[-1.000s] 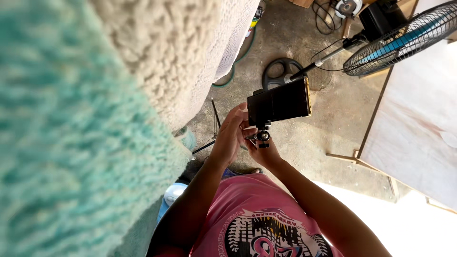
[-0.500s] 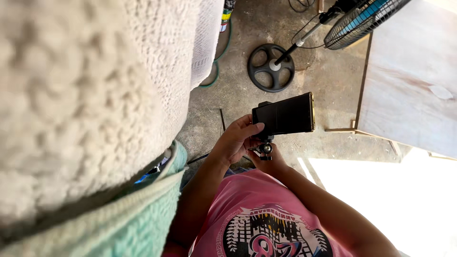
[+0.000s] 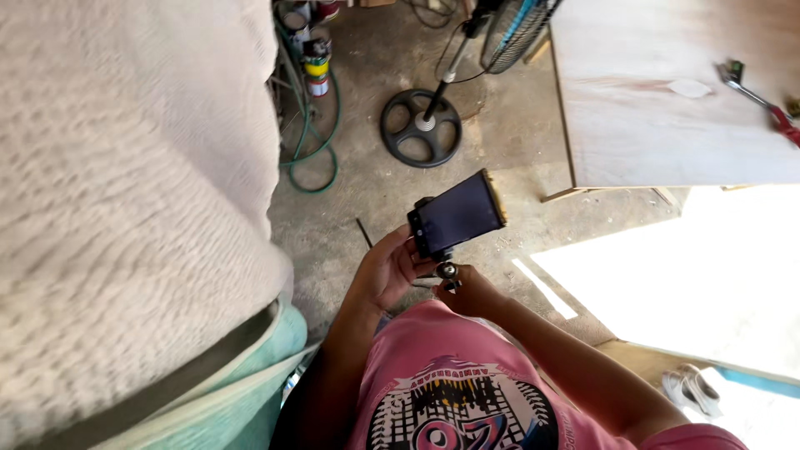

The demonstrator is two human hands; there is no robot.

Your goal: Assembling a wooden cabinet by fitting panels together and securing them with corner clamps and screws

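Both arms are reaching forward from a pink-shirted torso, elbows bent, forearms converging ahead of the chest. The left hand (image 3: 387,268) is cupping upward with its fingers curled and its thumb lifted. The right hand (image 3: 468,292) is closing into a loose fist, knuckles raised, just beside the left.

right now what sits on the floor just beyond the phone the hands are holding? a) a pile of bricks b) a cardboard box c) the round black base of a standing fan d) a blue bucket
c: beyond the phone, which the left hand steadies while the right hand grips its mount, the fan's round black base rests on the concrete floor.
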